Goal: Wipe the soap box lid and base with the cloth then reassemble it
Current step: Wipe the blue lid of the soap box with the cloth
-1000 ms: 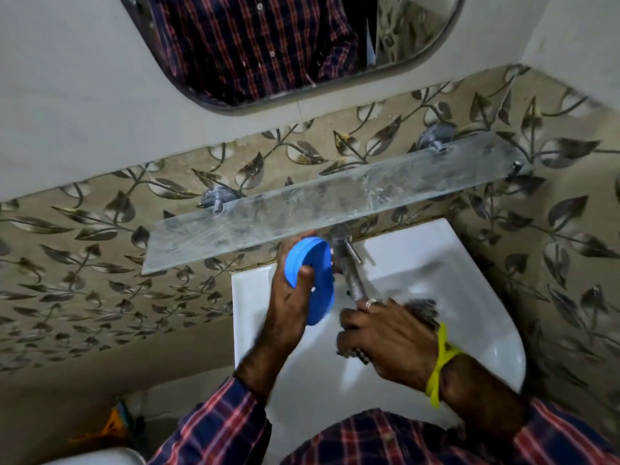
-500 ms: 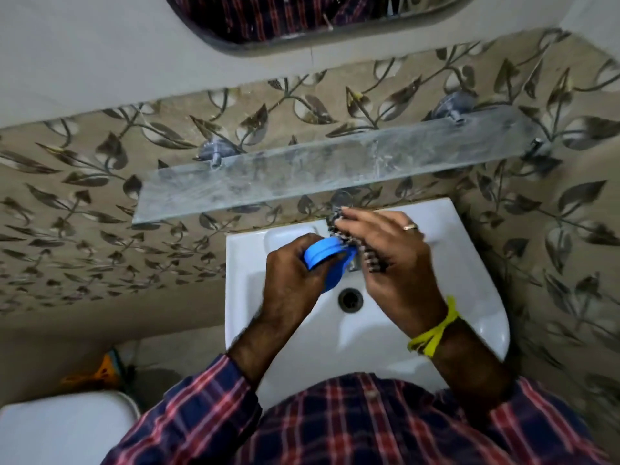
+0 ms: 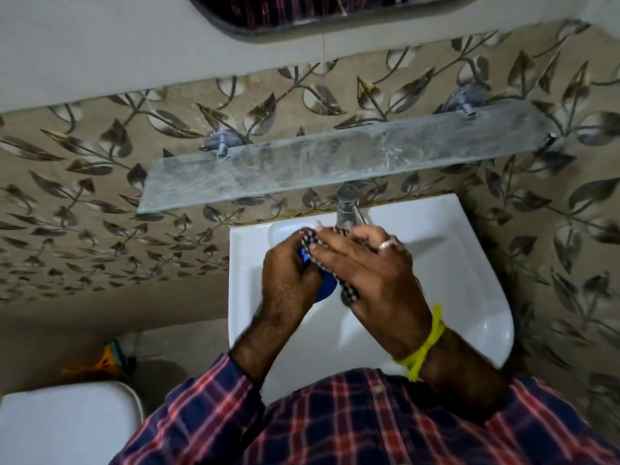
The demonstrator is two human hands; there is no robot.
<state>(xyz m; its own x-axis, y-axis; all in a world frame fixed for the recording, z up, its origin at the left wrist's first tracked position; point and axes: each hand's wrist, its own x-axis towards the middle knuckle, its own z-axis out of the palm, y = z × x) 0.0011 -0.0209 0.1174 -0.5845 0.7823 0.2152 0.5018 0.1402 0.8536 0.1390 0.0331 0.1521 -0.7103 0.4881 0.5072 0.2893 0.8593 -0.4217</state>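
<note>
I am wiping one blue part of the soap box (image 3: 323,288) with the checked cloth (image 3: 349,292), working at the centre of the frame over the white washbasin (image 3: 469,297), just below the tap (image 3: 347,209). Whether this part is the lid or the base I cannot tell, since my hands are covering nearly all of it; only a blue sliver is showing between them, and the other part is nowhere in sight. To do this step well, I judge that I should be keeping the part steady in my left hand (image 3: 290,280) while sliding the cloth across every face and along the rim, turning the part a little at a time so that no soapy patch is missed, and staying over the basin so a slip drops it there rather than on the floor. The fingers (image 3: 297,255) of my left hand are curling around the blue part and gripping it from the left. The fingers (image 3: 339,248) of my right hand (image 3: 372,280) are lying nearly straight and close together, pressing the cloth flat against the part, with the cloth's end trailing below my palm.
</note>
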